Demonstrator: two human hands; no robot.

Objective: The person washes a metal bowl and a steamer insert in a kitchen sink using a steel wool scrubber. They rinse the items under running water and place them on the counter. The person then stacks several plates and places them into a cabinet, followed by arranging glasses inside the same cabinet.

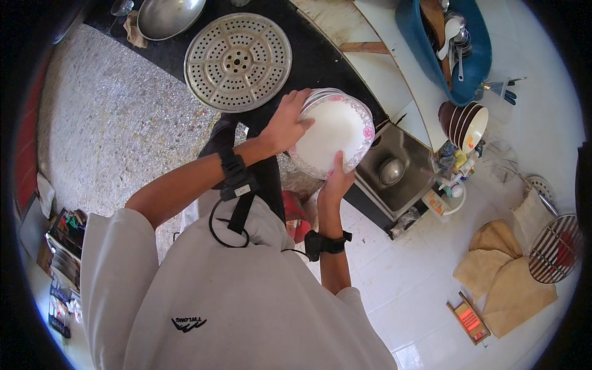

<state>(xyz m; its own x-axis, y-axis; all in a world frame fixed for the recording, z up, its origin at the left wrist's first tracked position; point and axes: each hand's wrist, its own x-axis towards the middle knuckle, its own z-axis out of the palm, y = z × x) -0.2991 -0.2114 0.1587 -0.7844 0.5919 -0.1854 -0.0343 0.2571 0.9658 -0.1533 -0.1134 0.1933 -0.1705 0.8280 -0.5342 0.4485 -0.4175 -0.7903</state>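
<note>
Both hands hold a stack of white plates (333, 132) with pink floral rims, at the edge of a black countertop (323, 60). My left hand (290, 121) grips the left rim, its thumb over the top plate. My right hand (336, 184) supports the near rim, thumb resting on the plate's face and fingers underneath, mostly hidden. Several plate edges show at the stack's far side. Just beyond my left hand lies a round perforated metal steamer plate (238, 62). To the right of the stack is a stainless steel sink (416, 157) with a round metal bowl-like utensil (392, 171) inside.
A metal pan (169, 18) sits at the far left of the counter. At right are a blue plastic basin (416, 46) with spoons, stacked brown-and-white bowls (462, 125), brown sheets (508, 286), a grater (468, 319) and a round barred rack (550, 259).
</note>
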